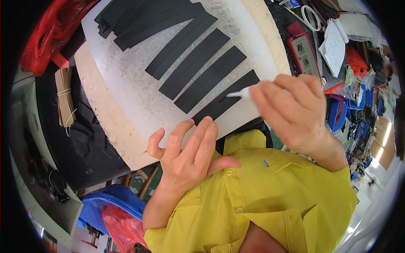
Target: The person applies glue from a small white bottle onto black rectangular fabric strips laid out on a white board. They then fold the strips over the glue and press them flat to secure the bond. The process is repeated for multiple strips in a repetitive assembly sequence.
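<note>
My right hand (291,111) is closed around a white bottle with a thin nozzle (238,94), mostly hidden in my fingers. Its tip is over the nearest black strip (230,98), where a small dark mark shows. At that strip's lower left end, my left hand (187,147) rests its fingertips, the fingers stretched out and the thumb apart. Several more black strips, such as this flat one (211,79), lie side by side beyond it. A fanned pile of black strips (141,19) covers the far left of the white sheet (122,84).
A tan board (99,114) lies under the sheet. To its left are a tied bundle of tan strips (64,97) and a red plastic bag (50,38). A red-cased phone (304,55) and an open notebook (333,48) lie at right. A blue bin (109,200) stands below left.
</note>
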Demonstrator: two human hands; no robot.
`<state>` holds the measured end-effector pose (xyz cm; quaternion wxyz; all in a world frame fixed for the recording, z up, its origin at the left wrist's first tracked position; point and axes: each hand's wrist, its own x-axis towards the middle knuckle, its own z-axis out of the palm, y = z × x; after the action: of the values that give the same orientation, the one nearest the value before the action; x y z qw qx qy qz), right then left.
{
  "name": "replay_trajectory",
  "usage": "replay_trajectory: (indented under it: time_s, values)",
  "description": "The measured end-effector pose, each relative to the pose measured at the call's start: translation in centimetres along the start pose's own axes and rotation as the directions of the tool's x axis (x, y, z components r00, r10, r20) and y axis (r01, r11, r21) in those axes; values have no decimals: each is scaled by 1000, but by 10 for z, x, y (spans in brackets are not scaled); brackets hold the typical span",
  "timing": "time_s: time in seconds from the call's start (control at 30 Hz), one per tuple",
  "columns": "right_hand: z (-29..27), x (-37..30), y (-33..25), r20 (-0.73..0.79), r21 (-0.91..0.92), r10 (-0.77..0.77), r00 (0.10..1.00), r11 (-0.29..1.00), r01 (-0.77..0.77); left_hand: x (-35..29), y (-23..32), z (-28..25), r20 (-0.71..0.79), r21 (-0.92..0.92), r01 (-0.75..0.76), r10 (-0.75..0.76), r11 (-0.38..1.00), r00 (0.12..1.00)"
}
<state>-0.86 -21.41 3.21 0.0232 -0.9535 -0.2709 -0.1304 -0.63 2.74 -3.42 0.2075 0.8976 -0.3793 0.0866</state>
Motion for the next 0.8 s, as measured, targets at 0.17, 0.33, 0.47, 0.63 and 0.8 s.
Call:
replay_trajectory:
  time_s: [0.17, 0.33, 0.47, 0.63, 0.8]
  values:
    - [4, -6, -5, -47, -26, -44, 998, 999, 43, 0, 1, 0, 2, -12, 11, -11, 1000, 1000]
    - [-7, -3, 2, 48, -30, 6, 999, 1000, -5, -1, 0, -2, 12, -18, 22, -22, 1000, 1000]
    - [0, 2, -2, -13, -16, -23, 1000, 1000, 22, 0, 0, -1, 6, -35, 25, -25, 999, 1000]
    - [-6, 6, 3, 44, 2, 38, 998, 999, -38, 2, 0, -3, 9, -70, 35, -34, 997, 999]
    - [-2, 6, 22, -58, 11, 112, 992, 994, -112, 1, -7, -11, -42, -214, 1, -10, 977, 999]
